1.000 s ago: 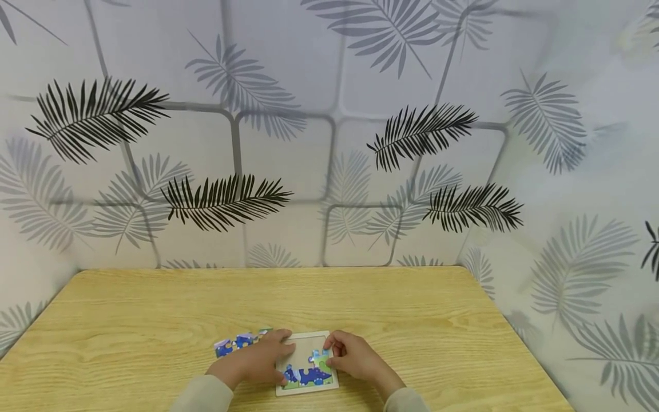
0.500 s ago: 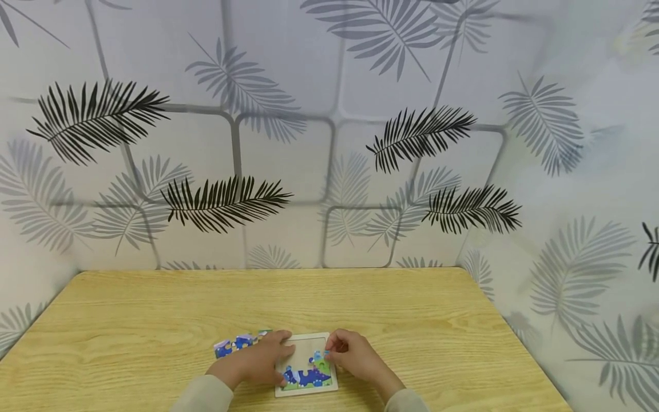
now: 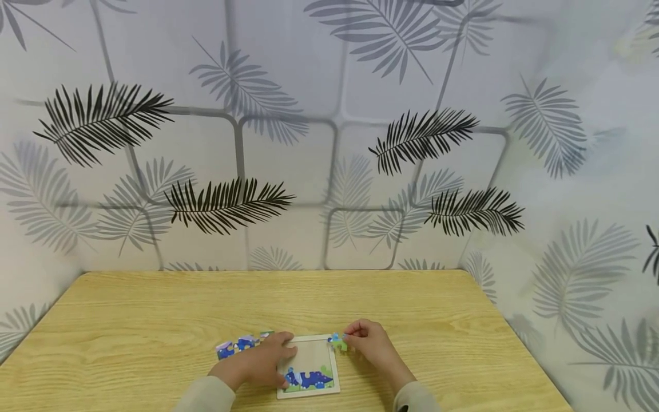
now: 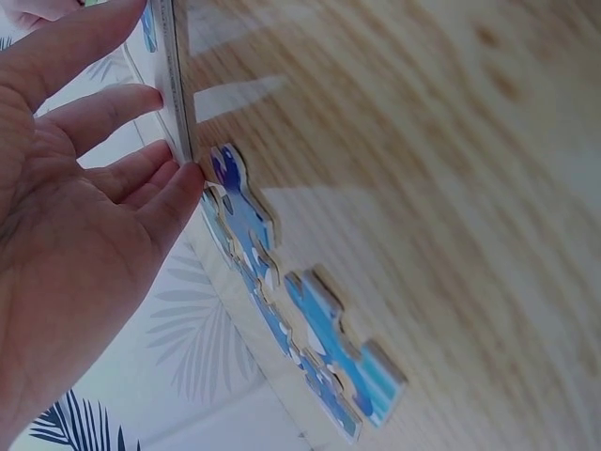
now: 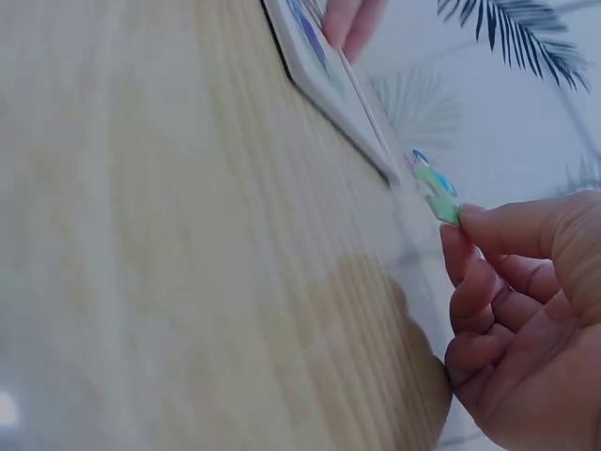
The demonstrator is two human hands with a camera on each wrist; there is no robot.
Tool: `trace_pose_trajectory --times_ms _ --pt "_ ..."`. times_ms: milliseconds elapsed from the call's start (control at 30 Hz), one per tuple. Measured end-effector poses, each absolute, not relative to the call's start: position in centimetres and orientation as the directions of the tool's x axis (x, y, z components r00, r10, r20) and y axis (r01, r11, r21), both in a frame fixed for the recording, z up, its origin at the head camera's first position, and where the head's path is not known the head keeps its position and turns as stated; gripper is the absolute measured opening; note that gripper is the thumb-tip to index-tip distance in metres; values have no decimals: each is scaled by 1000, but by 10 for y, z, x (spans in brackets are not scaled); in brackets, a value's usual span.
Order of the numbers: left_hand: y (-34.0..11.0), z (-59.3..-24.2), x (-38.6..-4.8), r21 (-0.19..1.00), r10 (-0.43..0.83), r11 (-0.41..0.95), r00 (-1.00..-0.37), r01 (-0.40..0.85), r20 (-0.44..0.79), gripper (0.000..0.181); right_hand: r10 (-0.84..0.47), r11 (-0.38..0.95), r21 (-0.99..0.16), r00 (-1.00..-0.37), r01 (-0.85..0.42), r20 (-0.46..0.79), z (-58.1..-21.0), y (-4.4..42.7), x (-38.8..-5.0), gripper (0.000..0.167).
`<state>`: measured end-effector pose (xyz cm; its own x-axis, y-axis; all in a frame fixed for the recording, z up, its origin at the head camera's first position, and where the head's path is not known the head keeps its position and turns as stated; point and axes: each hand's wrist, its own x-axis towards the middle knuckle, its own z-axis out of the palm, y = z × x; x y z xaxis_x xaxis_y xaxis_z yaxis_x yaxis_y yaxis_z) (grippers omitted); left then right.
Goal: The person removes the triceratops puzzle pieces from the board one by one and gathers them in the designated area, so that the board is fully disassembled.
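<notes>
at the upper right of the puzzle tray (image 3: 309,393), the right hand (image 3: 373,344) is pinching a puzzle piece (image 3: 337,343).
the left hand (image 3: 265,361), fingers apart, is touching the tray's left edge; a weak pinch would be risking a dropped piece, a nudge a skewed tray. from the head, that hand is partly hiding the loose pieces (image 3: 246,343); the held piece's print is blurring.

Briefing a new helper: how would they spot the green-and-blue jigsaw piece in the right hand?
On the yellow wood-grain table, find the square, pale-rimmed puzzle tray. By its far corner on the right, the person's right hand pinches the small green-and-blue jigsaw piece. It alone is held; the other, mostly blue pieces lie inside the tray or loose to its left.
</notes>
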<state>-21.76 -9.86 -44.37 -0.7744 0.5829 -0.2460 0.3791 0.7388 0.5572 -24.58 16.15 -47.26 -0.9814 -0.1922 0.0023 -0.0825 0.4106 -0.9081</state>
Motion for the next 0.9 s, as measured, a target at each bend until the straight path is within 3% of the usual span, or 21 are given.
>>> trace_pose_trajectory --times_ms 333,667,900 --pt "-99 -445 -218 566 589 731 -772 382 -239 65 -53 471 -882 -998 -11 -16 -478 182 -259 8" --pt "-101 -445 -218 573 594 726 -767 380 -244 69 -45 581 -814 -999 -21 -7 -482 184 -263 12" --pt "-102 -444 -215 598 593 711 -772 369 -228 79 -51 566 -824 -998 -9 -24 -481 186 -261 10"
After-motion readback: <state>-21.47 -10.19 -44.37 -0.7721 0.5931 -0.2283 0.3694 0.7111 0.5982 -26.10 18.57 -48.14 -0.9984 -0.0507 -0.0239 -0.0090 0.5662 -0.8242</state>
